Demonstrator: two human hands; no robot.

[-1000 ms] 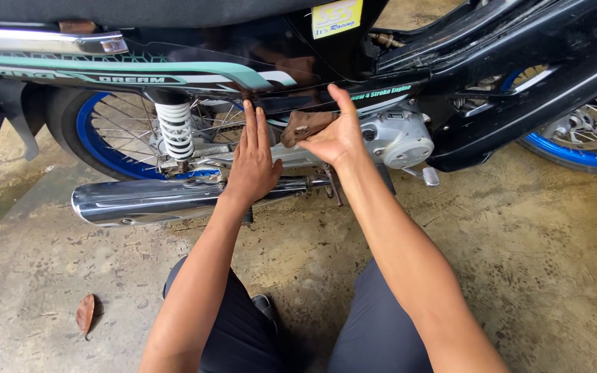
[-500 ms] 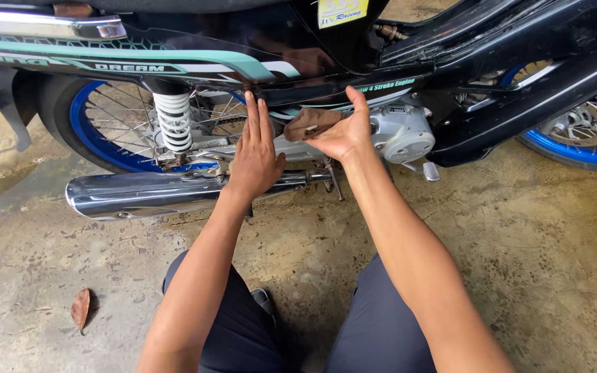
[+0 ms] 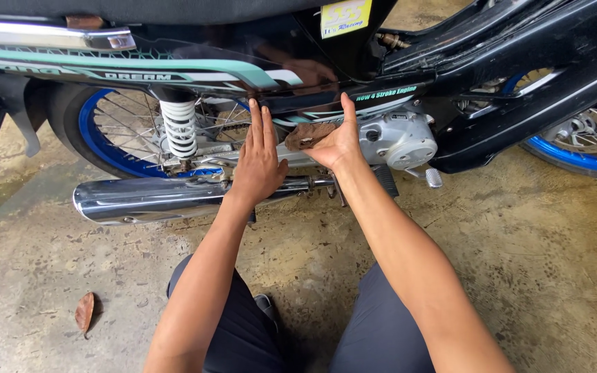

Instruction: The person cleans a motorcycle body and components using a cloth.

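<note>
L hand: open, flat, fingers straight and together, pointing to 12 o'clock, tips at the lower edge of the black side panel. Gripping nothing. Palm lies over the front end of the exhaust.

R hand: open too, palm turned toward the bike, thumb up at 12 against the panel's lower edge, other fingers spread to 9 under it, over a brown rusty patch. Can't tell if it presses or just touches. Holds nothing.

Hands sit just beside each other, L at 9 of R, not touching.

Outward:
- 1 silver engine case, at 3 of R hand, close.
- 1 footpeg, at 4 of the case.
- 1 white shock spring, at 9 of L hand, near.
- 1 chrome exhaust, running from L hand toward 9.
- 2 blue-rim spoked wheels: rear at 9, front at 3, well apart.
- 1 yellow sticker at 12.
- 1 dry leaf on concrete floor, at 7 of L hand, well apart.
- 2 knees in dark trousers, at 6.
</note>
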